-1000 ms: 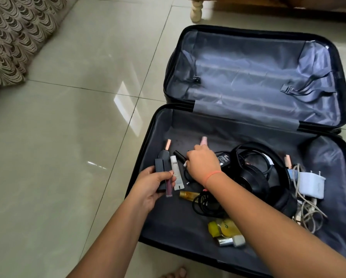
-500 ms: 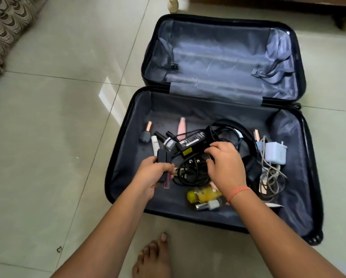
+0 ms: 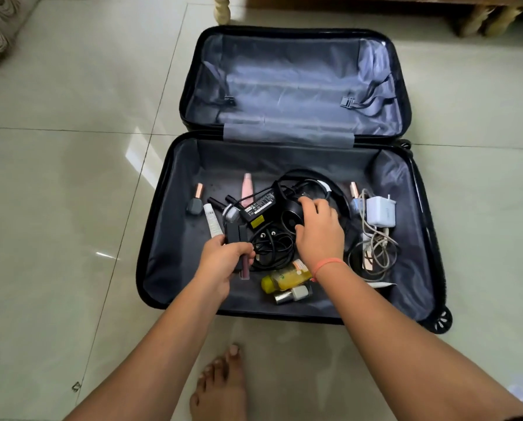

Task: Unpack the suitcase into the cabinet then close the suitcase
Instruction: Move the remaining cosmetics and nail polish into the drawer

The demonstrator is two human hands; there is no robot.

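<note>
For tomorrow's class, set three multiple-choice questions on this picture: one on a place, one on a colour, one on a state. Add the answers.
1. Where does the white charger lie?
A. On the floor.
B. In the far half of the suitcase.
C. In its near half, at the right.

2. What colour is the largest bottle?
A. Blue.
B. Yellow.
C. Red.

3. How is the suitcase?
A. Open flat.
B. Zipped shut.
C. Standing upright.

Answers: C, it sits towards the near half's right wall; B, its body is yellow; A, both halves lie lining-up.
</note>
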